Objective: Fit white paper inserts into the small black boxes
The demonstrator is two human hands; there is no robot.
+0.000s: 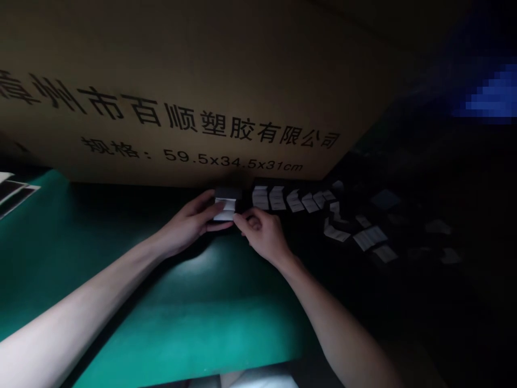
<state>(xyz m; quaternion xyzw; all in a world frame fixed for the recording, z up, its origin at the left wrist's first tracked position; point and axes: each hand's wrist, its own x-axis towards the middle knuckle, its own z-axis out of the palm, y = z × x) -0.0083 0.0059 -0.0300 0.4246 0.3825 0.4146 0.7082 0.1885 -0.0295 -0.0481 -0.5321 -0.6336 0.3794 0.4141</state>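
A white paper slip clamped in our left grip, our right grip closed on its lower right corner, more white slips strewn just rightward, a green desk beneath our forearms, a printed cardboard carton looming behind

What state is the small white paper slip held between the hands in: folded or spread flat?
Folded, it seems: the small white paper slip shows two stacked layers beside the left hand; dim light hides detail.
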